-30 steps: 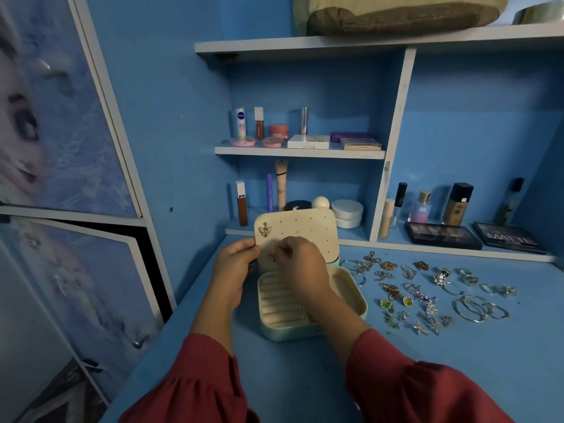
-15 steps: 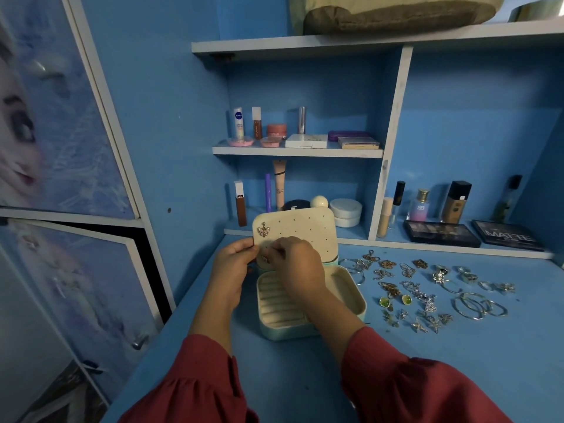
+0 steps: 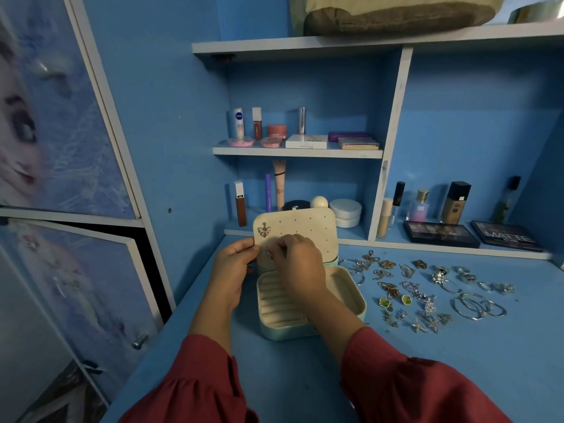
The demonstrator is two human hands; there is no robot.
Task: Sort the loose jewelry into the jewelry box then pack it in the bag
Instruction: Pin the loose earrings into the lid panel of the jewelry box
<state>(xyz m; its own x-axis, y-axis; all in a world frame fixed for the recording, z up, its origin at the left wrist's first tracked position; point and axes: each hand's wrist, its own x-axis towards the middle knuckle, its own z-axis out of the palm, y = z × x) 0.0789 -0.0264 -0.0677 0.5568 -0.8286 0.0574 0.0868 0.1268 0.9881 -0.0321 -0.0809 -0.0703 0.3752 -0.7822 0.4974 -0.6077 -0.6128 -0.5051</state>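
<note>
Open jewelry box (image 3: 311, 312) on blue desk (image 3: 427, 361), lid panel (image 3: 308, 227) upright with butterfly earring (image 3: 264, 230) pinned top-left. Left hand (image 3: 233, 264) grips panel's left edge; right hand (image 3: 297, 261) pinches small earring (image 3: 269, 254) against panel. Loose jewelry (image 3: 427, 291) spread right of box. Cosmetics on shelf (image 3: 297, 151) behind.

Head camera looks forward-down, close over desk (image 3: 457, 361).
</note>
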